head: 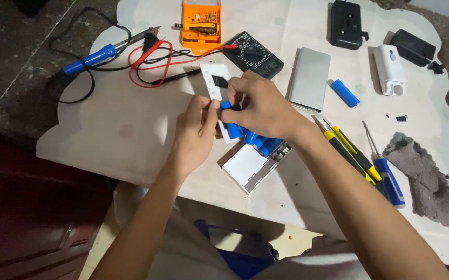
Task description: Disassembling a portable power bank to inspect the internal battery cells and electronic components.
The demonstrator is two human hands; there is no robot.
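Note:
Both hands meet over an opened white battery case [248, 167] lying on a pale sheet in the middle of the view. My right hand [263, 106] is closed around a blue cylindrical cell [233, 129] at the top of a row of blue cells [266, 144] in the case. My left hand [196, 132] pinches the end of that same cell from the left. A white flat cover plate [213, 78] lies just behind the hands, partly hidden by them.
Behind the hands lie a black multimeter [255, 54] with red and black leads, an orange screwdriver-bit box [200, 26] and a blue-handled soldering iron [92, 58]. To the right are a silver metal shell [310, 78], a loose blue cell [344, 93], screwdrivers [359, 158] and a grey rag [424, 179].

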